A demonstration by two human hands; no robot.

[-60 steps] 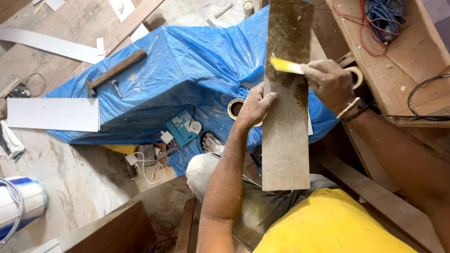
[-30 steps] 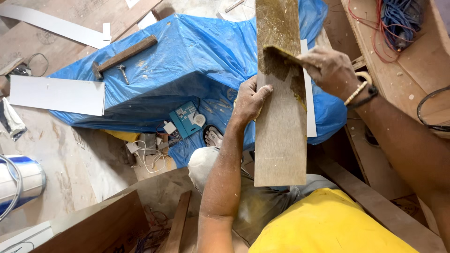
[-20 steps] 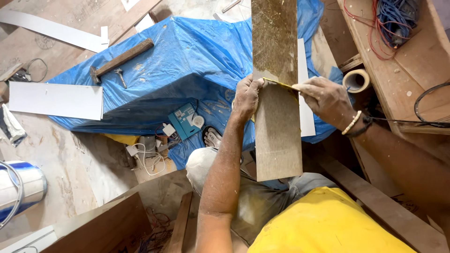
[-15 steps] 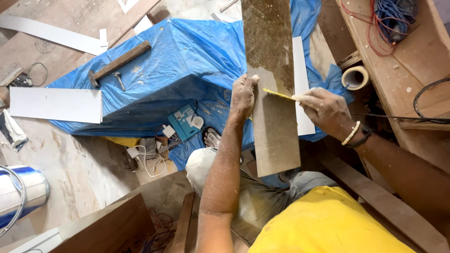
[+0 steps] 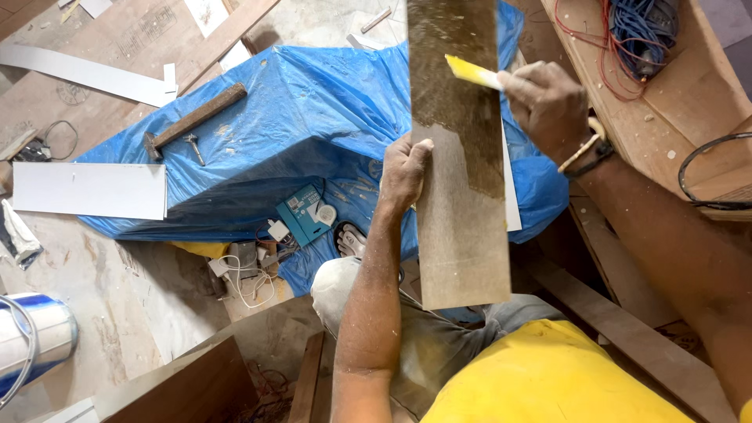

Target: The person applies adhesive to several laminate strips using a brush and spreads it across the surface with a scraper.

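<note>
Wooden board: left hand fingers clamp its edge, right hand fingers clamp yellow scraper.

Views: one, head-worn.
Facing: steeply down, over the board.
Nearness: close to both hands; floor farther, probably well below.

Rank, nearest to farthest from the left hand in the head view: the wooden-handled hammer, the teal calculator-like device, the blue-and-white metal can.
1. Teal calculator-like device, just lower left of the left hand.
2. Wooden-handled hammer, on the blue tarp, upper left.
3. Blue-and-white metal can, far lower left.
</note>
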